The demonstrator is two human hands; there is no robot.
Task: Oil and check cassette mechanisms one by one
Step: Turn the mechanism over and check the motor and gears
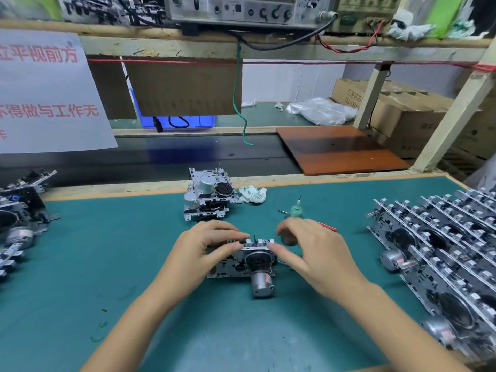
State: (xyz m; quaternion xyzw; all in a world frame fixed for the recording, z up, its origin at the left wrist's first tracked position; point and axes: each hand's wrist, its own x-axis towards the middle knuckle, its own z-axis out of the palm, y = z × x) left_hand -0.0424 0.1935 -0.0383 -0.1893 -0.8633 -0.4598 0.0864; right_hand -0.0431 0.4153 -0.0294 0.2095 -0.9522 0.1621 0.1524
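I had the cassette mechanism (245,260) standing mid-tabletop (107,264), my left hand (204,245) and right hand (308,248) pinching its top edge from either side, probably to steady it while pressing the keys; the oil bottle (295,212) stood just behind.

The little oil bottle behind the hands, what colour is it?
Pale green, the oil bottle has a thin dark needle tip; the head view shows it.
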